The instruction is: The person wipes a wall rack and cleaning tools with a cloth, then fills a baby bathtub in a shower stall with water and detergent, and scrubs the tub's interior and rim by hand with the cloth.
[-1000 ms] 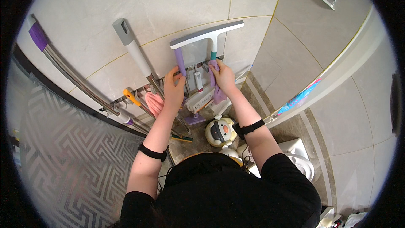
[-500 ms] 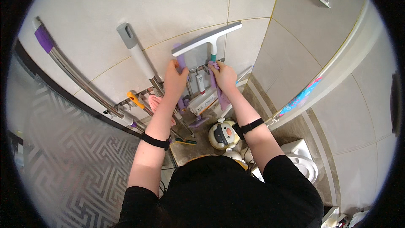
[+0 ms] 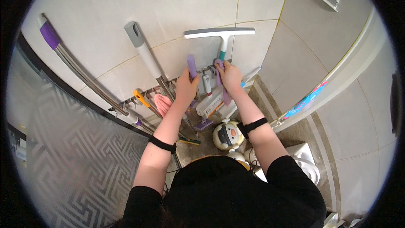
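A white squeegee (image 3: 225, 42) with a grey blade and a green neck stands upright against the tiled wall, its blade nearly level. My right hand (image 3: 231, 77) is closed around the lower part of its handle, where a purple cloth (image 3: 227, 98) is bunched and hangs down below the fingers. My left hand (image 3: 187, 86) is closed around a purple cylindrical handle (image 3: 191, 64), whose top sticks up above the fingers. The lower end of that handle is hidden behind the hand and forearm.
Along the wall rack hang a purple-and-steel pole (image 3: 80, 69), a grey-and-white pole (image 3: 145, 55), an orange-handled tool (image 3: 141, 98) and a pink cloth (image 3: 162, 103). Below are a white package (image 3: 209, 104), a cartoon-faced pot (image 3: 228, 135) and a white toilet (image 3: 310, 169). A patterned glass panel (image 3: 80, 160) stands at left.
The squeegee has turned from a slant to nearly level. My left hand and the purple handle have come down, away from the squeegee blade. The whole view has shifted slightly.
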Available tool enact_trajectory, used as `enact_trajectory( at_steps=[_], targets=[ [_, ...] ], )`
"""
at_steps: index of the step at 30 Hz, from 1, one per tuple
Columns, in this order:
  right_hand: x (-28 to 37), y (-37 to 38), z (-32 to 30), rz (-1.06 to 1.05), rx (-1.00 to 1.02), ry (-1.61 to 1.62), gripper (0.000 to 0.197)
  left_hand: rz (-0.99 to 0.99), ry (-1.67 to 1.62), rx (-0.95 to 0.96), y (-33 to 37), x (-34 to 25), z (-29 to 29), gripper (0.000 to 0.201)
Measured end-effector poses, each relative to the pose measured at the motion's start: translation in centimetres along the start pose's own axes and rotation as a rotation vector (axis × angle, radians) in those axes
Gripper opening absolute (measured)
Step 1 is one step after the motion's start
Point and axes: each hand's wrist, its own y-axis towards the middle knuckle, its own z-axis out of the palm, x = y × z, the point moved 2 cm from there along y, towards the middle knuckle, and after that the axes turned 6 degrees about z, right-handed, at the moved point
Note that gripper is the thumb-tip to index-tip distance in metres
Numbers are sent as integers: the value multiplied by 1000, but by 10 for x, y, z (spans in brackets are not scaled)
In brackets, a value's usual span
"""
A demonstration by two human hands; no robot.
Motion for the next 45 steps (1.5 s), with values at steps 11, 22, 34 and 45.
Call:
enact_trajectory(
  at_steps=[11, 22, 34, 45],
  targets=[
    [16, -4, -5, -56, 25, -110, 30, -24, 0, -65, 2, -19, -30, 21],
    [2, -18, -2, 58, 16, -4, 49, -92, -66, -95, -27, 0, -38, 19],
    [70, -109, 28, -91, 368, 1071, 30, 4, 61, -91, -40, -42, -38, 14],
    [25, -188, 86, -7, 751, 696, 45, -14, -478, -312, -33, -84, -79, 9]
  ],
)
